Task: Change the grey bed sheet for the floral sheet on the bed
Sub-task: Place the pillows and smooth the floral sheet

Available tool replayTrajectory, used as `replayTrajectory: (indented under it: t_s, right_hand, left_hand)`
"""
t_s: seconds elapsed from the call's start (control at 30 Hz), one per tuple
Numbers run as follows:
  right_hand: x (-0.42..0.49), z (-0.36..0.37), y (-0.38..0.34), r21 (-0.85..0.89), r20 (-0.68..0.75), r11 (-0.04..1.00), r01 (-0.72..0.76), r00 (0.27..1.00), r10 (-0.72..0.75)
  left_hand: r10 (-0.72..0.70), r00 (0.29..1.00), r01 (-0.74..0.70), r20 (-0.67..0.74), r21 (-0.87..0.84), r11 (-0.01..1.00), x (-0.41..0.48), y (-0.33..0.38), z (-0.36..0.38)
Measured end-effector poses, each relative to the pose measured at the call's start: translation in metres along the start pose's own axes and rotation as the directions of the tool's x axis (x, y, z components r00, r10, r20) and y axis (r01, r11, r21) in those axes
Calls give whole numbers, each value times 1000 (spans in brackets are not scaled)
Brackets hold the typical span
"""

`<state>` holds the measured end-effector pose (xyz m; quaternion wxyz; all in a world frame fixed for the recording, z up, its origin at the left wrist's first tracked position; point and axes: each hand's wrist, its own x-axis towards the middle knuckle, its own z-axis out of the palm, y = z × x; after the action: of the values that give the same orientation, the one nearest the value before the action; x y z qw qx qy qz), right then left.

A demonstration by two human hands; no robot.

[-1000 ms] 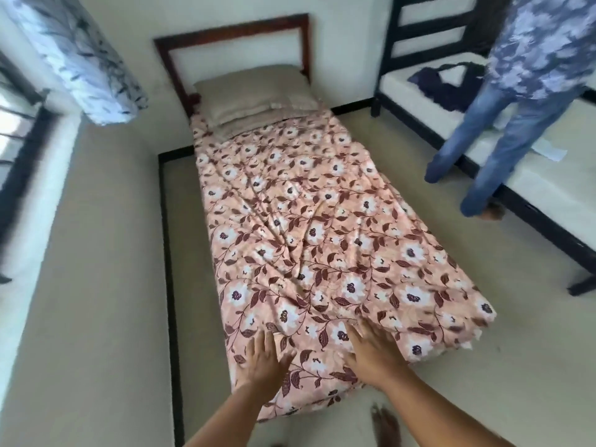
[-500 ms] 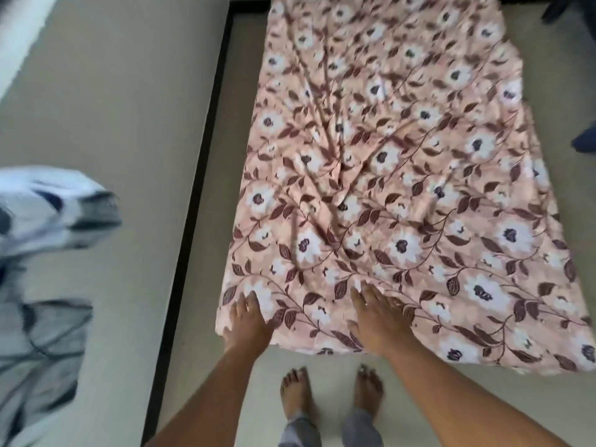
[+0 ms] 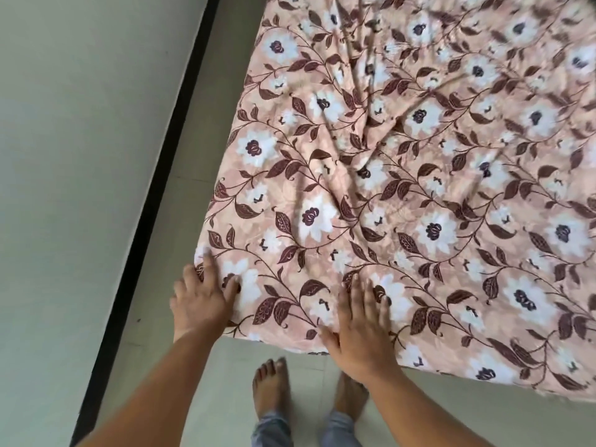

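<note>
left hand (image 3: 203, 301): fingers (image 3: 210, 269) straight, a bit spread, flat on the near corner of the floral sheet (image 3: 419, 188), around 7 o'clock.
right hand (image 3: 361, 327): fingers (image 3: 356, 295) straight and close together, pressing the near edge at 6.
floral sheet: spread out, pretty creased, fills 12 to 4 o'clock.
bare feet (image 3: 271, 385): on the floor tiles (image 3: 206, 156), just below that edge.
black skirting (image 3: 154, 204): runs along the 9 o'clock side.
</note>
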<state>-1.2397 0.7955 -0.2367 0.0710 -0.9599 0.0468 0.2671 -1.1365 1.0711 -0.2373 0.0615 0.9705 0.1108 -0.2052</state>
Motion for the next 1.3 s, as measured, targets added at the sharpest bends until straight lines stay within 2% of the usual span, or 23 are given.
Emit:
replayTrajectory:
  t_s: [0.1,0.17,0.23,0.27,0.37,0.5,0.67,0.8,0.87,0.93,1.0,1.03,1.1,1.2,1.3]
  right_hand:
    - [-5,-1,-3,3,15,1000,14,1000,-14]
    - [-6,-10,-3,7,-4,1000,2,1000,-2]
    - [-1,-17,0,19,-59,999,31,998,-30]
    - [0,-20,0,26,-88,999,41,995,-38]
    - [3,-28,-2,26,-135,999,41,990,-38]
    - [-3,-21,-8,-22,-214,994,111,970,-113]
    - [-35,-8,-21,-33,-185,968,250,950,-251]
    - [-28,-17,-12,-40,-158,955,293,942,-295]
    - [-22,-27,-7,-19,-119,948,317,941,-317]
    - [-17,-37,1,9,-90,967,254,964,-252]
    - [-15,-41,12,20,-72,989,150,986,-148]
    - [-14,-41,16,11,-67,992,122,990,-121]
    - [-17,-39,19,2,-40,996,85,996,-85]
    - [-18,-32,19,26,-11,994,110,994,-109]
    - [-19,-25,24,54,-37,992,110,993,-108]
  left_hand:
    - [-52,998,55,45,-64,996,-4,-13,-1]
    - [-102,994,106,30,-213,971,-2,-20,-3]
    - [-227,974,206,6,-445,872,1,-23,-10]
    - [-278,960,250,21,-502,828,1,-24,-12]
    - [-292,956,254,-4,-479,840,4,-28,-18]
    - [-156,988,147,22,-477,866,-12,-46,-25]
    - [-220,965,263,145,-498,826,-46,-83,-20]
    - [-260,948,313,182,-405,859,-47,-76,-18]
    - [-261,962,274,83,-333,902,-42,-66,-21]
    - [-112,990,86,-91,-251,964,-39,-45,-28]
    - [148,978,-169,-147,-138,976,-39,-17,-35]
    - [268,958,-277,-104,-78,958,-37,-4,-33]
    - [342,937,-342,70,-14,940,-36,13,-22]
    - [315,937,-331,154,92,939,-40,12,-1]
    - [206,949,-250,237,176,952,-48,4,3]
